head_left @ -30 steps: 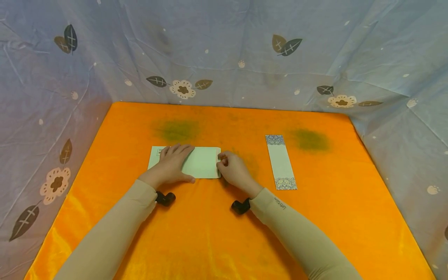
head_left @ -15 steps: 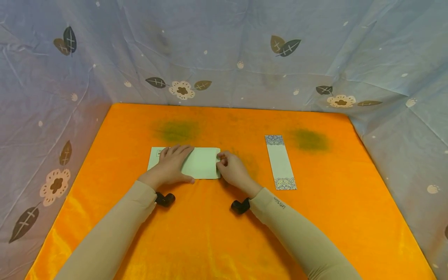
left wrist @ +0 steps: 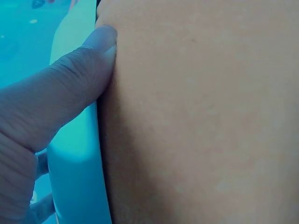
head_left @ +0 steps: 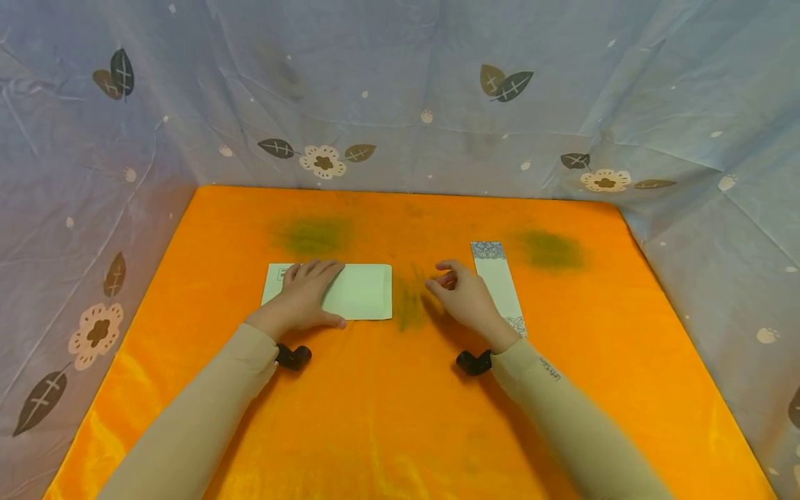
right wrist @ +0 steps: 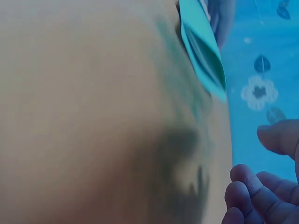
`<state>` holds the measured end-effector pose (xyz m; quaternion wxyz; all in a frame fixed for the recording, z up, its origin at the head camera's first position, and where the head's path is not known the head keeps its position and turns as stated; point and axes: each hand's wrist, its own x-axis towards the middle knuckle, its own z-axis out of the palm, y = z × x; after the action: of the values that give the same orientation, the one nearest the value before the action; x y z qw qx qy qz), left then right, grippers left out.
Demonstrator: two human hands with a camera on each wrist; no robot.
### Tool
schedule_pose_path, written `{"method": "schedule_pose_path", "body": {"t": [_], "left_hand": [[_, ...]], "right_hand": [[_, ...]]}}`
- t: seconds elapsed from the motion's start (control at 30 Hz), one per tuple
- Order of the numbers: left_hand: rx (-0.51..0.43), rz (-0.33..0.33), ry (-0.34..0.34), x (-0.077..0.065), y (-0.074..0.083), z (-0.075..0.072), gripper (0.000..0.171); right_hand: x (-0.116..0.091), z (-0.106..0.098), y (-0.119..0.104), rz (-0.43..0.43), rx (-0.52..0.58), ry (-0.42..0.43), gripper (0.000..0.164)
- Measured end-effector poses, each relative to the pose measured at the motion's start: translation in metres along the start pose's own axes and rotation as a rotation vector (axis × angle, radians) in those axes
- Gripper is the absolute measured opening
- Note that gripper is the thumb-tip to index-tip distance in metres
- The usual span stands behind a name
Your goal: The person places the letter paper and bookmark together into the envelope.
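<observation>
Head view gets the whole setup: an orange cloth (head_left: 375, 423) tabletop, kinda shiny and rumpled toward the near side, boxed in by a greyish-blue curtain (head_left: 406, 55) along the back and both sides. The curtain's creased all over, printed with dark and brown leaves (head_left: 514, 87), cream flowers (head_left: 323, 162) and little pale paw prints (head_left: 767, 335). The cloth's pretty grubby: one greenish smudge (head_left: 315, 236) at back left, another at back right, and a fainter patch (head_left: 409, 305) between the hands. Left hand (head_left: 306, 295) lies spread on a pale envelope (head_left: 361, 292) left of centre, fingers on top, thumb over the near edge. Right hand (head_left: 467, 297) is apart from it, fingers loosely bent, thumb away from the fingertips, over by a white strip (head_left: 498, 278) with patterned ends, hiding part of it. Both sleeves (head_left: 194, 410) are beige, with a black gadget (head_left: 294, 357) at each wrist. Right wrist view catches the envelope's end gaping (everything's blue-tinted there, cloth looking tan, so the colours are off).
</observation>
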<state>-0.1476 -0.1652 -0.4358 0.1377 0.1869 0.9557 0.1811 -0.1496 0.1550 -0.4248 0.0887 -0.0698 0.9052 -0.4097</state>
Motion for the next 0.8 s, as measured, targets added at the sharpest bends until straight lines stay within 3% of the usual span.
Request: {"method": "schedule_pose_path", "body": {"t": [0.3,0.8], "left_hand": [[0.007,0.004,0.003,0.0,0.0,0.0,0.112],[-0.003,0.013,0.005,-0.002,0.001,-0.001,0.111]], "right_hand": [[-0.018,-0.037,0.033,0.014,-0.059,0.085,0.066],[-0.039,-0.061,0.063,0.127,-0.116,0.12,0.077]]}}
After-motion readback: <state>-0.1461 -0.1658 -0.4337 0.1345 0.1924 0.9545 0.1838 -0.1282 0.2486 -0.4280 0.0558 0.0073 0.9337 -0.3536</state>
